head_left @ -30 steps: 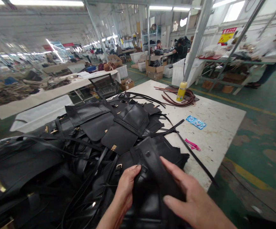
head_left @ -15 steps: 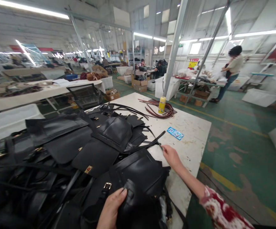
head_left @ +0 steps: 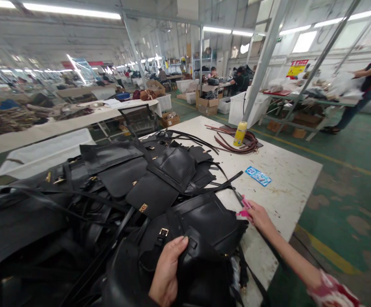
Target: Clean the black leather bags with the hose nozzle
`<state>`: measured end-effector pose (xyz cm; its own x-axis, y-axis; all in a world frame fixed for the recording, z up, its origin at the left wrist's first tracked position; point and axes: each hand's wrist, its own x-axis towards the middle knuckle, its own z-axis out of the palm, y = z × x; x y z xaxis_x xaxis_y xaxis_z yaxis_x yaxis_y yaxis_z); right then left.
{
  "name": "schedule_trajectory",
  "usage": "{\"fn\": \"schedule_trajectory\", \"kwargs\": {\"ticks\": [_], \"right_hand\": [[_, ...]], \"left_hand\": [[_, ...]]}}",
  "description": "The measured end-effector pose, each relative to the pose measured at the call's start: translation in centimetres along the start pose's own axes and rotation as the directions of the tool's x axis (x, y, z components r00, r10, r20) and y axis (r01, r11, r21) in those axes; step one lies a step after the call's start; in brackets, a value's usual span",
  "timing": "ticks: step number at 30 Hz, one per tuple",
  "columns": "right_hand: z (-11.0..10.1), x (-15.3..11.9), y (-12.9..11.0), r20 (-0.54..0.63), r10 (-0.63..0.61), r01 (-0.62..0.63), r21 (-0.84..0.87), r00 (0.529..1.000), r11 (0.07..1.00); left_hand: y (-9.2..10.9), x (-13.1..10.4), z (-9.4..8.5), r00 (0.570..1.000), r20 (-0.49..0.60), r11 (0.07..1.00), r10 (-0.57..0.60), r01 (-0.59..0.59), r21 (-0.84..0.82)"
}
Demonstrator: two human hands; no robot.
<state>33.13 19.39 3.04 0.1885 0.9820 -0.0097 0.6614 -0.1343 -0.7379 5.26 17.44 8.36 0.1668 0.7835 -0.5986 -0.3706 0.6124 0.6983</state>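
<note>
My left hand (head_left: 169, 270) is closed on the edge of a black leather bag (head_left: 201, 264), thumb on top beside a small strap loop. My right hand (head_left: 258, 215) grips pink-handled scissors (head_left: 244, 208) over the table, just right of the bags. Their blades point away from me, toward the end of a black strap. A gold buckle (head_left: 163, 232) shows on the black leather left of the held bag. Behind and to the left spreads a heap of black bags (head_left: 153, 192) with flaps, straps and gold clasps.
On the white table (head_left: 287, 175) lie a blue printed packet (head_left: 258, 176) and coiled brown straps (head_left: 226, 147), with a yellow bottle (head_left: 240, 134) standing among them. A white bin (head_left: 54, 149) is at the left. A person (head_left: 369, 81) stands at another table, far right.
My right hand has lifted pink-handled scissors from the tabletop and drawn them slightly nearer. The left hand keeps hold of the black bag. The view has turned left.
</note>
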Motion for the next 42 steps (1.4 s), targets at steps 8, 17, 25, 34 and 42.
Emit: {"fn": "schedule_trajectory", "kwargs": {"ticks": [8,17,25,34,42], "right_hand": [[2.9,-9.1,-10.6,0.257,-0.378,0.408,-0.072,0.889,0.910],[2.2,-8.2,-10.9,0.310,-0.327,0.362,-0.061,0.893,0.930],[0.8,-6.8,-11.7,0.418,-0.354,0.408,-0.044,0.836,0.912],[2.8,-5.7,-10.3,0.397,-0.489,0.465,0.162,0.777,0.870],[2.0,-4.4,-10.2,0.429,-0.438,0.310,0.337,0.790,0.889]], "left_hand": [[-0.6,0.3,-1.4,0.999,-0.046,1.000,0.002,-0.002,0.005],[-0.8,-0.2,-1.5,0.998,-0.040,0.999,0.043,-0.042,0.029],[-0.2,-0.6,-1.4,0.997,0.078,1.000,0.022,-0.022,0.000],[-0.3,-0.9,-1.5,0.997,0.076,0.999,0.011,-0.008,-0.035],[-0.2,-0.8,-1.5,0.979,0.205,0.999,-0.014,0.023,-0.039]]}}
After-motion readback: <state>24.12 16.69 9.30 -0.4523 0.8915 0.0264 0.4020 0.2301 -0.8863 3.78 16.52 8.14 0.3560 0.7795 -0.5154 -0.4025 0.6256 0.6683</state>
